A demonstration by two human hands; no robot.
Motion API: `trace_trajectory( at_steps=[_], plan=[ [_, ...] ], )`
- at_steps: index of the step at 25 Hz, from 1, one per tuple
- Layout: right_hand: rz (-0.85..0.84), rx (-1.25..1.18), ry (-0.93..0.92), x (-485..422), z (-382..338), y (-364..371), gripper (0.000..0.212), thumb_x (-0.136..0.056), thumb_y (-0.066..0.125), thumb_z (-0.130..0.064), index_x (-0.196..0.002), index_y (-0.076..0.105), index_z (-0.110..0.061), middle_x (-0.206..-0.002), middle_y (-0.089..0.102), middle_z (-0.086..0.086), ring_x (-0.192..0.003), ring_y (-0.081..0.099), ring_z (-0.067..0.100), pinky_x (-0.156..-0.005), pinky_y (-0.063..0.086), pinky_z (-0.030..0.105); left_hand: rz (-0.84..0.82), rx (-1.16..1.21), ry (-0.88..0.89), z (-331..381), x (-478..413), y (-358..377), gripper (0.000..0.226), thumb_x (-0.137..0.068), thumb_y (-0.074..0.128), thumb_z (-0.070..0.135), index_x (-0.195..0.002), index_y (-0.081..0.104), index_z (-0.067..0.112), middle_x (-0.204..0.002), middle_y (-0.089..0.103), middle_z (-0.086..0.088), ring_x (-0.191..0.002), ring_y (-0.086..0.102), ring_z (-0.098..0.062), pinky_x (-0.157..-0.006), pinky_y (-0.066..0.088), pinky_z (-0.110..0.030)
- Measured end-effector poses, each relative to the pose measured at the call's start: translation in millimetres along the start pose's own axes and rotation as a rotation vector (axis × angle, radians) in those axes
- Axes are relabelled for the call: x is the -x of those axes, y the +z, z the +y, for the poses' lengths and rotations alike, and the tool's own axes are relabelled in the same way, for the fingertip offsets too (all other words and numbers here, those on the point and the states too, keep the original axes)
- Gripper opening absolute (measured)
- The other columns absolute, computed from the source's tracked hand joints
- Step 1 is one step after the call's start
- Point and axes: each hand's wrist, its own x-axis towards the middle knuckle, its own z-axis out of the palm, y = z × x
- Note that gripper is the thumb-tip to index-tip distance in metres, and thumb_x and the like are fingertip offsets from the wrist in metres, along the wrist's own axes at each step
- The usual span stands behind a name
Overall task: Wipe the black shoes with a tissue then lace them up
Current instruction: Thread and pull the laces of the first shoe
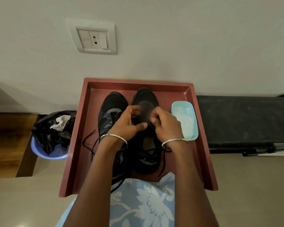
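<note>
Lacing | left hand and right hand together over shoe at tray's 12 o'clock, each pinching lace | lace limp, light, likely slippery: grip near tip

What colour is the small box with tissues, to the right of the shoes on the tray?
The box is light turquoise; the head view shows it.

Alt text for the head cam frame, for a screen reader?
A person's left hand and right hand pinch at the lace area of a black shoe, beside its mate with loose laces, in a red tray. A pale blue tub of tissues sits in the tray; a bag-lined bin stands beside it.
</note>
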Motion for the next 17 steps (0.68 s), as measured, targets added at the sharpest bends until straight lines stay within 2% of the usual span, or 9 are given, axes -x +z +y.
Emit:
trace_trajectory(
  at_steps=[3, 5, 7, 10, 14, 17],
  plan=[
    [-0.036, -0.125, 0.000, 5.8, 4.4, -2.8, 0.008, -0.107, 0.041, -0.022, -0.104, 0.048, -0.022, -0.086, 0.058, -0.006, -0.074, 0.055, 0.012, -0.067, 0.046, 0.034, -0.046, 0.006, 0.001, -1.0, 0.7, -0.5, 0.082, -0.080, 0.079, 0.004, -0.147, 0.034, 0.022, -0.136, 0.045, -0.001, -0.130, 0.042, -0.013, -0.109, 0.037, -0.031],
    [-0.012, -0.310, 0.042, 7.2, 10.7, -2.5, 0.008, -0.107, 0.042, -0.024, -0.105, 0.050, -0.022, -0.095, 0.064, -0.008, -0.086, 0.062, 0.009, -0.074, 0.050, 0.031, -0.007, 0.073, -0.030, -1.2, 0.2, -0.2, 0.087, -0.077, 0.080, 0.000, -0.147, 0.033, 0.019, -0.135, 0.045, -0.003, -0.129, 0.043, -0.015, -0.110, 0.038, -0.034],
    [0.013, -0.429, 0.078, 5.0, 17.8, -3.5, 0.008, -0.103, 0.052, -0.017, -0.103, 0.058, -0.021, -0.102, 0.068, -0.009, -0.099, 0.065, 0.005, -0.083, 0.052, 0.024, 0.012, 0.094, -0.054, -1.9, 0.0, 0.2, 0.087, -0.074, 0.082, -0.002, -0.145, 0.035, 0.017, -0.135, 0.046, -0.003, -0.128, 0.045, -0.017, -0.112, 0.039, -0.038],
    [-0.028, -0.361, 0.055, 4.2, 20.7, -4.9, 0.013, -0.093, 0.067, -0.009, -0.097, 0.071, -0.021, -0.096, 0.072, -0.011, -0.094, 0.067, 0.000, -0.082, 0.050, 0.015, 0.028, 0.111, -0.065, -2.3, -0.3, -0.5, 0.083, -0.072, 0.084, -0.001, -0.140, 0.040, 0.015, -0.134, 0.049, -0.002, -0.127, 0.048, -0.016, -0.111, 0.042, -0.037],
    [0.024, -0.329, 0.032, 0.0, 16.9, -1.6, 0.012, -0.090, 0.071, -0.011, -0.089, 0.071, -0.023, -0.088, 0.073, -0.009, -0.087, 0.069, 0.005, -0.083, 0.057, 0.028, 0.048, 0.118, -0.066, -1.5, 0.3, -0.4, 0.082, -0.070, 0.086, 0.000, -0.138, 0.041, 0.014, -0.133, 0.051, -0.003, -0.124, 0.048, -0.014, -0.107, 0.043, -0.033],
    [0.047, -0.237, 0.004, 1.0, 14.0, -0.7, 0.012, -0.097, 0.061, -0.012, -0.092, 0.061, -0.023, -0.086, 0.068, -0.010, -0.084, 0.064, 0.008, -0.076, 0.053, 0.031, 0.065, 0.076, -0.059, -1.2, -1.9, 1.9, 0.084, -0.067, 0.088, 0.003, -0.137, 0.042, 0.014, -0.133, 0.052, -0.002, -0.124, 0.049, -0.013, -0.106, 0.043, -0.033]
  ],
)
